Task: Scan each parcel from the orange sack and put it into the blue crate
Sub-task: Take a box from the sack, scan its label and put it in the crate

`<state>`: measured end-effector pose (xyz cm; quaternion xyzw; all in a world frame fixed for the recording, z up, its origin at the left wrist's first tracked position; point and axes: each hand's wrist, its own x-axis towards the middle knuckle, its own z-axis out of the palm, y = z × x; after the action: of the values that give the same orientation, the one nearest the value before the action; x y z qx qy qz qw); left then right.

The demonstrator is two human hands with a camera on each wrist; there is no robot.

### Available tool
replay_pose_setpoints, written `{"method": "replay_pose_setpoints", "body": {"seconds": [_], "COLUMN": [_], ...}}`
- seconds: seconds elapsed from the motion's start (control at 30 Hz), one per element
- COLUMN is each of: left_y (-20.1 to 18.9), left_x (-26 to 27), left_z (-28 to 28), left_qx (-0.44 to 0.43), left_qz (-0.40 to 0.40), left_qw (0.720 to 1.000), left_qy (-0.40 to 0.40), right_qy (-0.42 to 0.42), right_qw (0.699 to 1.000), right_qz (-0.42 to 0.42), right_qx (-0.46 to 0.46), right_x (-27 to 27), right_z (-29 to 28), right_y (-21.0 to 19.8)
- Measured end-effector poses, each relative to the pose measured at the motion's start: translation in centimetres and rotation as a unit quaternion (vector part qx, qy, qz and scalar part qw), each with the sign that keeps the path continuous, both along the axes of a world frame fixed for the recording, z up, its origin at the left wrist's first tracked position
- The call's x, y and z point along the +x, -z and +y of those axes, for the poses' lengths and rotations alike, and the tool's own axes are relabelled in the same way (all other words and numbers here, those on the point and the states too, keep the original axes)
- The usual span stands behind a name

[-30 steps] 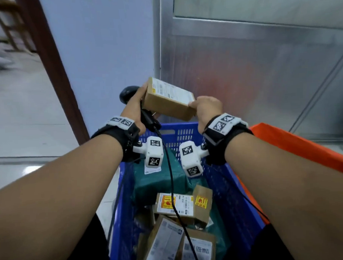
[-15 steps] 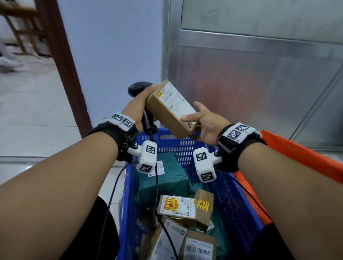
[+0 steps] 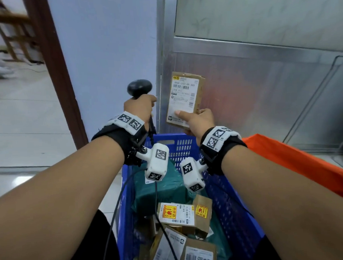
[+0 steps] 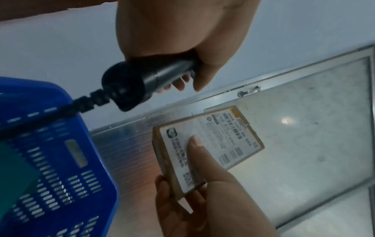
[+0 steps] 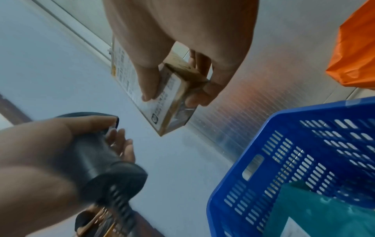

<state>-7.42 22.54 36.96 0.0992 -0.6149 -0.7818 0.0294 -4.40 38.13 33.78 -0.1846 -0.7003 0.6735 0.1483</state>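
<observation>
Brown labelled parcel held upright above the part-filled blue crate, orange sack beside.

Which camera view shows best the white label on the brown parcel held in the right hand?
The head view: the label faces it, nearly whole. The left wrist view shows the label slanted, partly under the thumb. The right wrist view sees it edge-on.

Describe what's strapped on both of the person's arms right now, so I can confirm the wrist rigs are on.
Both forearms are bare, no sleeves. Each wrist wears a black strap topped by a white band printed with black square fiducial markers; the right wrist's is the same. A white boxy camera module with similar markers hangs under each wrist, left and right.
</observation>
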Motion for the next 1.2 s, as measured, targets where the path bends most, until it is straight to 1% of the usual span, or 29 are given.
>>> {"method": "replay_pose_setpoints", "body": {"seconds": [0.13,0.23,0.33,0.4,0.73,0.93,1.2], "left_y": [-1.2,-1.7,-1.6,-1.5,-1.9,-2.0,-2.1], "left_x": [1.8,2.8,3.0,3.0,3.7,4.0,4.1], "left_z": [0.9,1.4,1.7,1.9,1.8,2.0,1.6], "left_qx": [0.005,-0.043,-0.081,-0.086,-0.083,-0.092,-0.072], "left_qz": [0.028,0.048,0.047,0.038,0.031,0.024,0.023], "left_qw": [0.992,0.982,0.978,0.977,0.972,0.96,0.963], "left_qy": [0.125,0.18,0.188,0.189,0.216,0.262,0.257], "right_qy": [0.005,0.025,0.042,0.044,0.056,0.044,0.027], "right_qw": [1.0,0.999,0.998,0.997,0.996,0.996,0.996], "right_qz": [-0.026,-0.03,-0.035,-0.046,-0.069,-0.072,-0.079], "right_qx": [-0.004,-0.021,-0.041,-0.036,-0.033,-0.034,-0.007], "right_x": [-1.1,-1.5,-1.7,-1.7,-1.9,-1.9,-1.6], "right_z": [1.7,2.0,1.9,2.0,3.1,3.9,5.1], "right_y": [0.6,0.9,1.0,1.2,2.1,2.2,2.6]}}
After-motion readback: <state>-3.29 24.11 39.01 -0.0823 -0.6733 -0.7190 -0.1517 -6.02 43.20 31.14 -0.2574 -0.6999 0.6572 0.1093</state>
